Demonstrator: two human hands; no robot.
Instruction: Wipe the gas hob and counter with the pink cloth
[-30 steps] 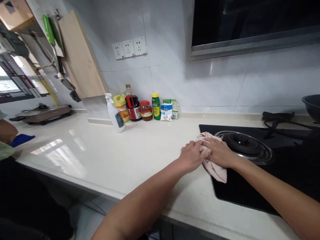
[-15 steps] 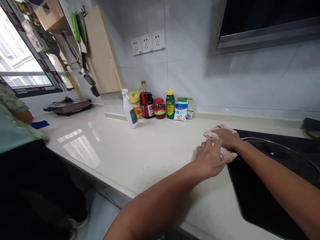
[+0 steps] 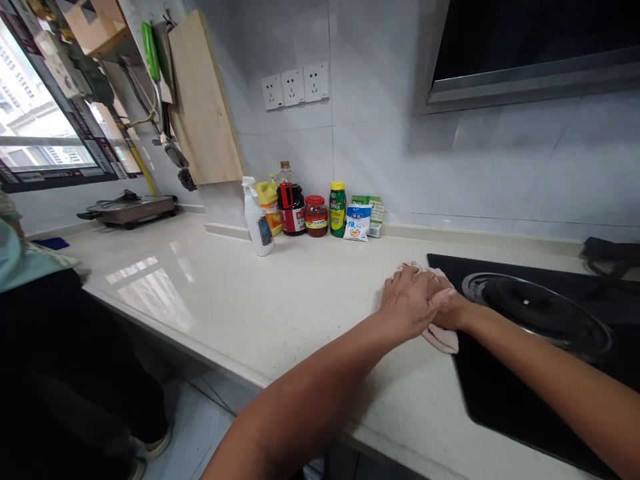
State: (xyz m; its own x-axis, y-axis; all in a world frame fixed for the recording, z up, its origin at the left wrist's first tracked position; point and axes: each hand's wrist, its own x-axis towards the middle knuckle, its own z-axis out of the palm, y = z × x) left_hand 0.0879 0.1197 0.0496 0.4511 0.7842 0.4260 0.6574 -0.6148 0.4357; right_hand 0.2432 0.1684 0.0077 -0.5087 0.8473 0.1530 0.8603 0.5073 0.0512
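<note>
A pale pink cloth (image 3: 441,339) lies bunched on the white countertop (image 3: 300,300), at the left edge of the black cooktop (image 3: 480,387). My right hand (image 3: 446,310) presses on the cloth with its fingers over it, partly covered by the other hand. Laid flat across the cloth and the right hand is my left hand (image 3: 406,301), its fingers stretched out. The cloth shows around both hands, mostly below and behind them.
Along the wall stand a white spray bottle (image 3: 258,223), a dark sauce bottle (image 3: 291,210), a red-lidded jar (image 3: 317,219), a green bottle (image 3: 337,212) and a salt packet (image 3: 357,223). An electric pan (image 3: 127,210) sits far left. Another person (image 3: 40,287) stands at left.
Both hands have slid the cloth to the left and nearer, off the cooktop's edge onto the countertop. My left hand now overlaps the right. The person at left has shifted further left in view.
</note>
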